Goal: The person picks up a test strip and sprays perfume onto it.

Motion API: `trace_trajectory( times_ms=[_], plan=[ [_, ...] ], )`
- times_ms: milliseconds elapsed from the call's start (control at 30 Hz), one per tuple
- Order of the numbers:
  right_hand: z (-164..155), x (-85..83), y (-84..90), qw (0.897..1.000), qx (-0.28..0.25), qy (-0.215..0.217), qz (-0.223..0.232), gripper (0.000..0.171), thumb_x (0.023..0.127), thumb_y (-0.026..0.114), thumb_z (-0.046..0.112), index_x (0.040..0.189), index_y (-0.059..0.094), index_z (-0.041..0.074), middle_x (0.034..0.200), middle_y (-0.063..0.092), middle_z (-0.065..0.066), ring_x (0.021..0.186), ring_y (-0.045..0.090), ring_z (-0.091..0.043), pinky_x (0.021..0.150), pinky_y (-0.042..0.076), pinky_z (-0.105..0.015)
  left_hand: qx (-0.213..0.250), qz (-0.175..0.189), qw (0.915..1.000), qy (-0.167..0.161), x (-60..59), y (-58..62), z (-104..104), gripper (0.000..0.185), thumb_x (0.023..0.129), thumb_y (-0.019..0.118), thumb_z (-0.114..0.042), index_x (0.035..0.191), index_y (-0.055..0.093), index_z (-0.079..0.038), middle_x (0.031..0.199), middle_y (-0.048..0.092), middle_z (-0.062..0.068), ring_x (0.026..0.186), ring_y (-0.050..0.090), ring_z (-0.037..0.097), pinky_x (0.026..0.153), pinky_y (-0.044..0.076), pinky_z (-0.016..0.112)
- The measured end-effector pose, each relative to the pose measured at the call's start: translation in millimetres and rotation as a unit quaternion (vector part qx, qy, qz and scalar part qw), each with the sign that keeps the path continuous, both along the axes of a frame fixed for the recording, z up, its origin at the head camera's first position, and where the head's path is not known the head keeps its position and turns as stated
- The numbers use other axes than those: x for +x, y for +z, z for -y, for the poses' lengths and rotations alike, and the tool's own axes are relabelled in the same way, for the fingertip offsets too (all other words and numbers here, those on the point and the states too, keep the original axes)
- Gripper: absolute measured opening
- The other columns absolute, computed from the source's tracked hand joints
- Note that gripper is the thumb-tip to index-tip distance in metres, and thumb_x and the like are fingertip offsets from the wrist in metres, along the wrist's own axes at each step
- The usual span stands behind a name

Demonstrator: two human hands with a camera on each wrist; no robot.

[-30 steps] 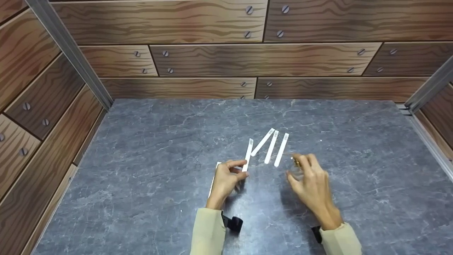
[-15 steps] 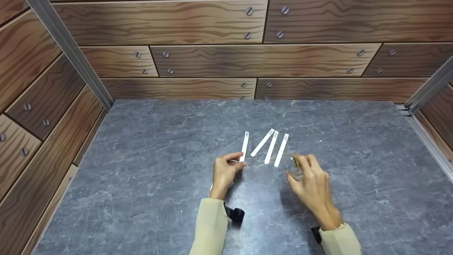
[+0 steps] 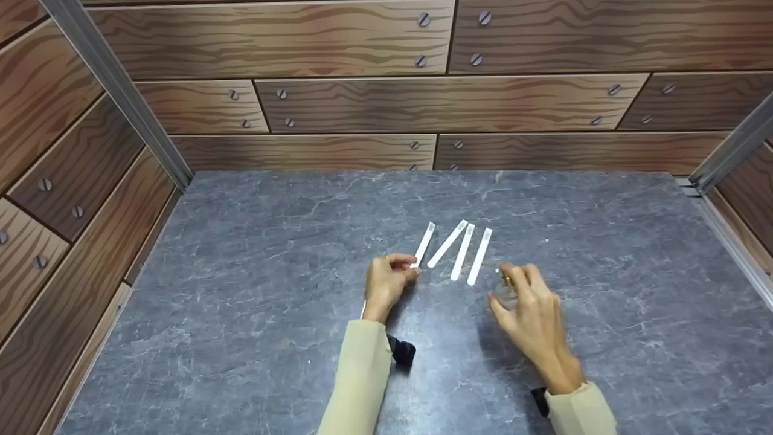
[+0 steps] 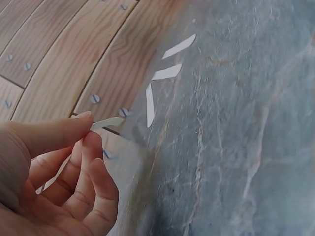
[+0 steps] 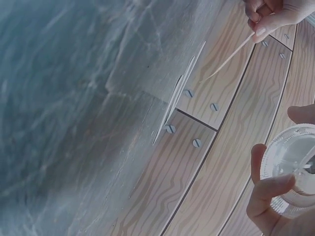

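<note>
My left hand (image 3: 388, 285) pinches one end of a thin white paper strip (image 3: 423, 244) between thumb and fingers; the strip's far end slants up and to the right. In the left wrist view the thumb and forefinger (image 4: 78, 132) clamp that strip (image 4: 109, 122). Three more white strips (image 3: 464, 251) lie side by side on the grey stone-look tabletop (image 3: 241, 290), just right of the held one. My right hand (image 3: 526, 308) grips a small clear glass bottle (image 3: 506, 289) with a gold neck; the right wrist view shows the fingers round the clear bottle (image 5: 291, 169).
Wood-pattern panels with screw heads (image 3: 362, 103) wall the table at the back and on both sides. Metal corner posts (image 3: 121, 90) stand at the left and right rear. Another white strip shows under my left wrist (image 3: 362, 311).
My left hand has moved forward and slightly up with its strip, bringing it closer beside the three lying strips and tilting it to the right. The right hand and bottle have stayed put.
</note>
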State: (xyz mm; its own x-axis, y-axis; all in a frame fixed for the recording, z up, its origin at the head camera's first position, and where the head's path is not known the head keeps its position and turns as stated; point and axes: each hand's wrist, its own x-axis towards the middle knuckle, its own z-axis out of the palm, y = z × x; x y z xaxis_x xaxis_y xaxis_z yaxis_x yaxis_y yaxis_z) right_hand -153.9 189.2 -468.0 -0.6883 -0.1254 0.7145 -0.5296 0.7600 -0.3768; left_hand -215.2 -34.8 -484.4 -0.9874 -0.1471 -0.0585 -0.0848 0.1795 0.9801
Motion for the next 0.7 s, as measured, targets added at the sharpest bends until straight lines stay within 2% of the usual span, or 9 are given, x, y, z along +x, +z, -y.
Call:
trace_trajectory(
  times_ms=[133,300,500,600,700],
  plan=[
    [-0.3,-0.8,-0.5,1.0,-0.002,0.001,0.001,0.049,0.062,0.085,-0.012,0.106,0.063,-0.006,0.087,0.06,-0.017,0.058,0.062,-0.029,0.043,0.054,-0.037,-0.025,-0.005,0.9997,0.004,-6.2,-0.5,-1.3,0.014,0.075,0.079,0.007,0.089,0.078,0.002,0.071,0.064,-0.002,0.062,0.053,0.007,0.056,0.044,0.019],
    [-0.7,-1.5,-0.5,1.0,-0.001,0.001,0.004,0.049,0.062,0.085,-0.012,0.105,0.062,-0.006,0.086,0.059,-0.017,0.057,0.061,-0.029,0.043,0.054,-0.036,0.004,0.015,0.9999,0.005,-13.2,-2.3,-4.1,0.016,0.077,0.078,0.008,0.093,0.077,0.004,0.074,0.068,0.003,0.06,0.056,0.008,0.054,0.046,0.017],
    [-1.4,-1.4,-0.6,1.0,-0.001,0.0,0.005,0.05,0.062,0.086,-0.012,0.106,0.062,-0.006,0.086,0.06,-0.017,0.056,0.062,-0.029,0.043,0.054,-0.035,0.072,0.031,0.9968,0.014,-17.0,-2.5,-7.1,0.033,0.081,0.07,0.013,0.114,0.069,0.009,0.091,0.074,0.018,0.069,0.068,0.014,0.063,0.056,0.023],
    [-1.5,-1.7,-0.2,1.0,0.0,0.0,0.002,0.05,0.062,0.086,-0.011,0.106,0.063,-0.006,0.086,0.06,-0.016,0.055,0.061,-0.028,0.042,0.053,-0.035,0.067,0.04,0.9968,0.016,-15.6,-0.3,-5.6,0.042,0.081,0.067,0.013,0.123,0.065,0.009,0.103,0.073,0.023,0.075,0.07,0.018,0.064,0.056,0.024],
    [-1.7,-1.7,-0.1,1.0,-0.001,-0.002,0.0,0.051,0.061,0.086,-0.012,0.106,0.063,-0.006,0.086,0.06,-0.016,0.054,0.06,-0.028,0.041,0.052,-0.035,0.041,0.042,0.9982,0.015,-11.5,3.2,-2.6,0.044,0.082,0.066,0.013,0.125,0.065,0.007,0.112,0.07,0.025,0.084,0.071,0.023,0.066,0.056,0.024]
  ],
)
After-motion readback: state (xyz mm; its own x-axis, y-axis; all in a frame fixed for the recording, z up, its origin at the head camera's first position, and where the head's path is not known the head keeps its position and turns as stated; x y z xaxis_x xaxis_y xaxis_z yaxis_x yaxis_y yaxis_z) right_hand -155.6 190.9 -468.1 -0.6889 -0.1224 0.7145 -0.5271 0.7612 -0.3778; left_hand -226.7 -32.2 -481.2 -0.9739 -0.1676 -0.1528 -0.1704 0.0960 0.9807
